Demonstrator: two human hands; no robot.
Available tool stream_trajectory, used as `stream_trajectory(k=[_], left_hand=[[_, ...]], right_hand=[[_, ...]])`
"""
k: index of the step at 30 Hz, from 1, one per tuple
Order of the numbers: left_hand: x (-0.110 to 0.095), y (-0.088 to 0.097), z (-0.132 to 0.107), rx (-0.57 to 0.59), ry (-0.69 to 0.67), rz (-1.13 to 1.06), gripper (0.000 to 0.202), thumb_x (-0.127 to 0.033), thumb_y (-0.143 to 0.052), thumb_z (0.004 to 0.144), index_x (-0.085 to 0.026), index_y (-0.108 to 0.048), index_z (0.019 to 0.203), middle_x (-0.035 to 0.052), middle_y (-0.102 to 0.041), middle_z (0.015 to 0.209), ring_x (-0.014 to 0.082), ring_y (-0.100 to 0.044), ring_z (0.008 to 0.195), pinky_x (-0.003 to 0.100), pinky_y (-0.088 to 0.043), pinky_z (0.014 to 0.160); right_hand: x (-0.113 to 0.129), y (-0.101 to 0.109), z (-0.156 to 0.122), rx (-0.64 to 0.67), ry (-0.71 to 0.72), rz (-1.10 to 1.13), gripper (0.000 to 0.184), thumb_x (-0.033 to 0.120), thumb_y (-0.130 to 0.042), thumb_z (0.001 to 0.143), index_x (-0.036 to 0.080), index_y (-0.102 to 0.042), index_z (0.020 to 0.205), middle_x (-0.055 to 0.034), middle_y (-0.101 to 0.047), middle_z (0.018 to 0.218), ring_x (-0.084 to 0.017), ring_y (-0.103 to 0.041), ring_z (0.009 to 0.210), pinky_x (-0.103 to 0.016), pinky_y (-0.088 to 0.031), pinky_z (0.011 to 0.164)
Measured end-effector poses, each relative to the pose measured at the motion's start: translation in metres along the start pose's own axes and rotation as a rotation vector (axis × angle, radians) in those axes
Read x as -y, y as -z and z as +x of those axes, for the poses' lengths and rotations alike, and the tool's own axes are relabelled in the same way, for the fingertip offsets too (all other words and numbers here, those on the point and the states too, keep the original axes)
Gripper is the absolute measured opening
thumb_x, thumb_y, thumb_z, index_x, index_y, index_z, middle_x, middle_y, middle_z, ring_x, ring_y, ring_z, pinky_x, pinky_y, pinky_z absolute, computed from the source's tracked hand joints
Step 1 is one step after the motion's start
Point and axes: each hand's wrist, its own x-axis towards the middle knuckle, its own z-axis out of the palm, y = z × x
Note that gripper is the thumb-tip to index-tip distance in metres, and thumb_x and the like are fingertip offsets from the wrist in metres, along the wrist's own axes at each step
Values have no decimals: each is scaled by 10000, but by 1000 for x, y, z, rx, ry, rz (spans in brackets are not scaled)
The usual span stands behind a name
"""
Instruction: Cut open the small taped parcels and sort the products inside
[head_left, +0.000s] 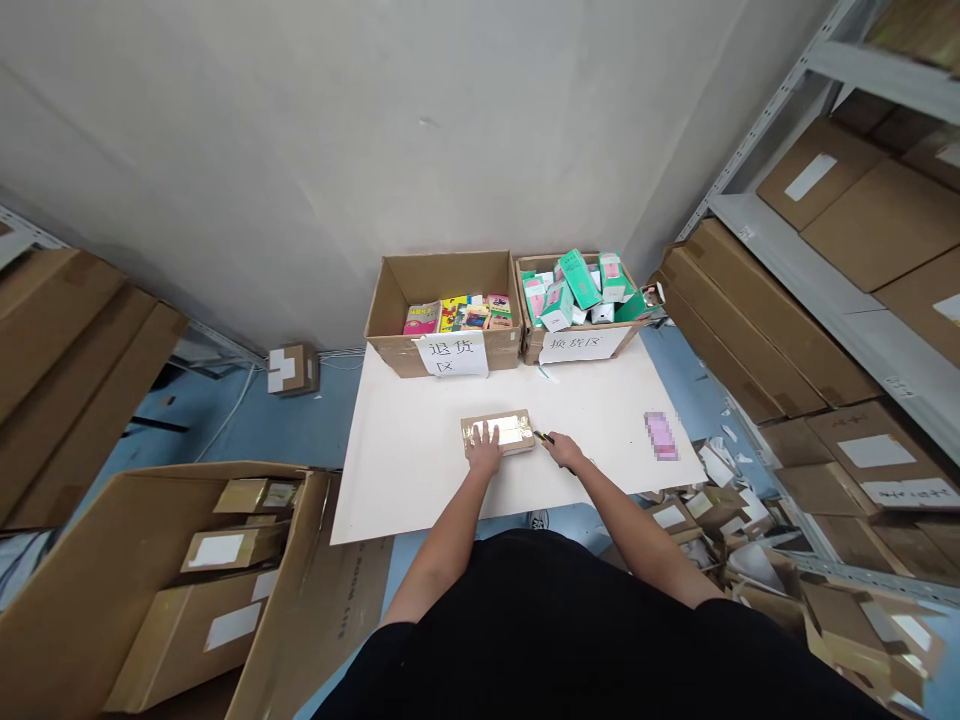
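Observation:
A small taped cardboard box [514,425] with a white label lies on the white tabletop [405,450]. My left hand [484,447] rests flat on the box's left part, fingers spread. In my right hand [562,452] is a black and yellow utility knife [547,438], its tip at the right end of the box. Whether the blade touches the tape is too small to tell.
At the table's back stand an open carton [390,350] of colourful booklets and another carton [531,345] of green-white boxes. A blurred pink item [661,436] lies at right. A large carton [150,490] with parcels is left; shelves [840,320] and discarded cardboard [750,560] are right.

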Motion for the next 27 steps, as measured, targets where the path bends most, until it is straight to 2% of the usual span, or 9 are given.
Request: stream_trajectory(k=[4, 12, 14, 19, 21, 23, 25, 27], left_hand=[[2, 1, 3, 19, -1, 0, 729, -492, -372, 1048, -326, -141, 1719, 27, 12, 1797, 328, 18, 1660, 594, -157, 1311], [5, 0, 2, 8, 1, 22, 726, -507, -363, 1049, -316, -157, 1719, 46, -15, 1801, 331, 11, 1660, 602, -149, 1310], [5, 0, 0, 8, 1, 22, 731, -514, -367, 1048, -309, -161, 1719, 54, -20, 1801, 329, 6, 1661, 595, -166, 1307], [3, 5, -3, -2, 9, 36, 722, -509, -361, 1055, -286, -178, 1717, 70, -41, 1805, 341, -5, 1660, 583, -175, 1303], [2, 12, -3, -1, 3, 49, 725, -515, -404, 1044, -274, -231, 1705, 92, -86, 1803, 361, -49, 1654, 585, -224, 1284], [2, 23, 0, -6, -16, 53, 713, -540, -463, 1019, -271, -335, 1667, 122, -211, 1778, 379, -169, 1627, 569, -317, 1238], [5, 36, 3, -41, -41, 33, 662, -537, -471, 1014, -269, -419, 1617, 138, -363, 1712, 362, -315, 1566, 523, -391, 1190], [12, 48, 6, -90, -44, 11, 613, -495, -427, 1033, -268, -432, 1602, 134, -417, 1676, 330, -357, 1542, 488, -397, 1187]], right_hand=[[-10, 0, 2, -37, -9, 92, 257, 399, -442, 1106, 215, -616, 1144, -8, -725, 887, -108, -597, 467, -238, -424, 564], [14, 5, 25, -47, 23, 80, 227, 362, -448, 1102, 218, -623, 1122, -13, -727, 927, -99, -586, 447, -240, -412, 551], [7, 0, 25, -37, 46, 99, 215, 365, -467, 1097, 220, -626, 1105, -4, -718, 885, -101, -579, 437, -238, -413, 548], [-26, -18, 18, 20, 111, 204, 189, 397, -538, 1067, 230, -622, 1042, 52, -638, 688, -113, -570, 423, -223, -426, 553], [-33, -22, 15, -26, 86, 278, 201, 403, -506, 1073, 233, -612, 1055, 59, -620, 660, -120, -579, 437, -220, -437, 557], [-31, -27, 14, -116, 25, 354, 251, 428, -429, 1093, 240, -595, 1108, 52, -634, 676, -129, -610, 473, -220, -456, 576], [-20, -34, 13, -193, -36, 396, 314, 495, -398, 1094, 248, -570, 1181, 27, -684, 750, -151, -672, 564, -231, -485, 622], [-4, -46, 12, -230, -75, 397, 402, 588, -484, 1045, 250, -541, 1253, -23, -745, 897, -199, -741, 738, -263, -516, 696]])
